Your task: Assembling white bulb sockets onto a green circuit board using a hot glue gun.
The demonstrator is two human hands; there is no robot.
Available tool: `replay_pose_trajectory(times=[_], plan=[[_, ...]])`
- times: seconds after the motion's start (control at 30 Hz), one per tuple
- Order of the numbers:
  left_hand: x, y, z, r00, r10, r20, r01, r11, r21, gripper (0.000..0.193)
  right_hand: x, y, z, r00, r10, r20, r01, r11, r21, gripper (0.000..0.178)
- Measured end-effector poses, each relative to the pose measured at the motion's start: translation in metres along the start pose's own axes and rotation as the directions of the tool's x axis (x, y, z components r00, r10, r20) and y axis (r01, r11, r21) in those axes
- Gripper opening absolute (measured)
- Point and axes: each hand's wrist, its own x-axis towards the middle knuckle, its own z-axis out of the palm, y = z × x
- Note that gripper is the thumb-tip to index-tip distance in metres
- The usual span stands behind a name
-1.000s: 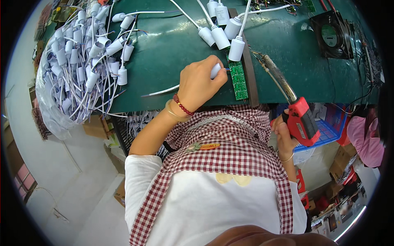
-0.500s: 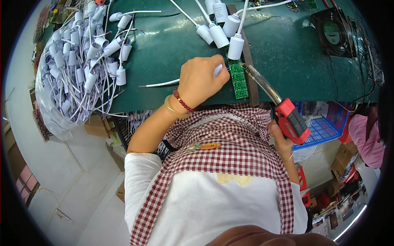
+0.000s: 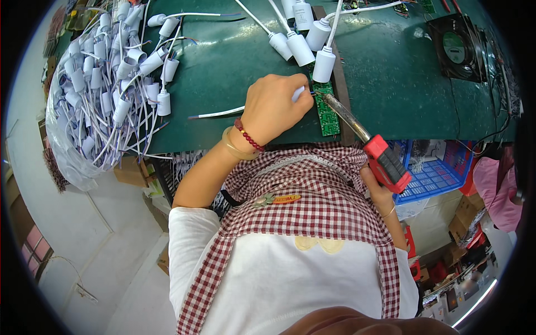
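Note:
My left hand [image 3: 276, 109] is closed around a white lamp holder [image 3: 298, 94], mostly hidden by the fingers. A white cable [image 3: 223, 112] runs out to the left from under this hand. Thin wire ends show between the fingertips and a green circuit board strip [image 3: 328, 120]. In my right hand [image 3: 378, 191] is a soldering iron [image 3: 349, 119] with a red and black handle. Its tip is at the wire ends, over the strip's left edge; whether they touch I cannot tell. The strip lies beside a dark bar [image 3: 345, 111].
Several white lamp holders with cables [image 3: 301, 49] lie just beyond the strip. A large pile of similar holders [image 3: 106, 84] spills from a clear bag [image 3: 64, 151] at left. A black fan [image 3: 455, 47] stands at far right. A blue basket [image 3: 435, 176] sits below the table edge.
The soldering iron has moved left, its tip passing from the strip's right side to the wire ends near my left fingertips. My left hand has barely moved.

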Motion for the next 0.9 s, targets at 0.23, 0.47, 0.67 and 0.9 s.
replay_pose_trajectory(times=[0.23, 0.47, 0.67, 0.9], plan=[[0.003, 0.000, -0.002, 0.998, -0.032, 0.059, 0.031, 0.999, 0.023, 0.015, -0.005, 0.000, -0.001, 0.999, 0.040, -0.013, -0.039, 0.998, 0.050, 0.015], [0.003, 0.001, -0.002, 0.997, -0.054, 0.061, 0.052, 0.998, 0.022, 0.016, -0.002, 0.002, 0.001, 0.993, -0.114, -0.007, 0.114, 0.992, -0.055, 0.015], [0.003, -0.001, 0.000, 0.997, -0.048, 0.052, 0.047, 0.999, 0.027, 0.016, -0.006, 0.010, -0.006, 0.998, -0.032, 0.051, 0.040, 0.988, -0.150, 0.015], [0.002, -0.002, 0.001, 0.999, -0.029, 0.043, 0.027, 0.999, 0.041, 0.016, -0.007, 0.010, -0.010, 0.996, -0.091, -0.008, 0.091, 0.995, 0.026, 0.008]])
